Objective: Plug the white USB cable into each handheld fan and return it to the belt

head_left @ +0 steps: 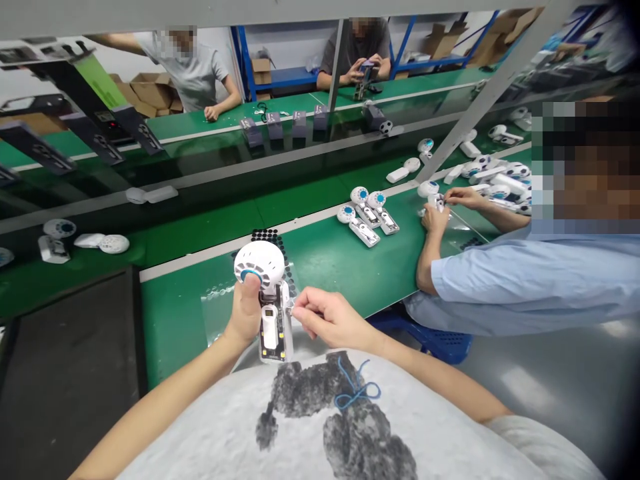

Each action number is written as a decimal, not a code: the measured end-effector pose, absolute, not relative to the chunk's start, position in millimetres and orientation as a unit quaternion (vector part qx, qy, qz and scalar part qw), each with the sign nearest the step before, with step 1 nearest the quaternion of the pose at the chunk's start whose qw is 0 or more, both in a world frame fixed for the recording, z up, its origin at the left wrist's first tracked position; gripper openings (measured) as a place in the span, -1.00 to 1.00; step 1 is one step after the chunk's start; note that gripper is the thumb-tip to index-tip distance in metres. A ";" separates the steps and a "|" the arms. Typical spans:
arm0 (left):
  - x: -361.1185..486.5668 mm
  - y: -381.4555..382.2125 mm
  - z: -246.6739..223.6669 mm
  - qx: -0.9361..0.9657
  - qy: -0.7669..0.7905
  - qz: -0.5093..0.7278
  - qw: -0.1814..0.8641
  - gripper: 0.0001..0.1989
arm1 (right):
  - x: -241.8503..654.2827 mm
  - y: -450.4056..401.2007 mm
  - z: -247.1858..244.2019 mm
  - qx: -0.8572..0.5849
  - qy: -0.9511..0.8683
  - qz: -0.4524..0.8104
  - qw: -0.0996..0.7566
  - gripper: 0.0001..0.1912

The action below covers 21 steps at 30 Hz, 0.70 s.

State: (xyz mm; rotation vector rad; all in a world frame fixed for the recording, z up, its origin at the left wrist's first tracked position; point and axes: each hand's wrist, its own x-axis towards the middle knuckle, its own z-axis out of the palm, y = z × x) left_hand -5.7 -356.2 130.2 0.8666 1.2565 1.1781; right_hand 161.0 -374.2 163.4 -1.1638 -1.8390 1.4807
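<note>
My left hand grips a white handheld fan, its thumb on the round vented head near a blue ring. The fan stands roughly upright, and its handle lies open towards me, showing a dark circuit board and a white inner part. At the right side of the handle is my right hand, thumb and forefinger pinched together. Whatever sits between those fingertips is too small to make out. Behind the fan lie a clear plastic sheet and a sheet of black round dots.
Three open fans lie on the green bench. On the right, a co-worker in a blue shirt handles another fan beside a pile of fans. A black tray sits left. Beyond the conveyor are boxes and two people.
</note>
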 end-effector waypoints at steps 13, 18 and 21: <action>6.2 -348.2 148.4 0.450 0.561 0.469 0.512 -0.38 | 163.3 -363.0 161.5 -0.454 -0.713 0.493 0.208 -0.86; 13.6 -339.9 139.4 0.394 0.545 0.426 0.605 -0.47 | 161.4 -354.0 151.6 -0.464 -0.700 0.502 0.206 -0.84; 23.1 -335.4 133.5 0.412 0.551 0.376 0.621 -0.58 | 166.8 -350.6 140.2 -0.462 -0.690 0.519 0.204 -0.79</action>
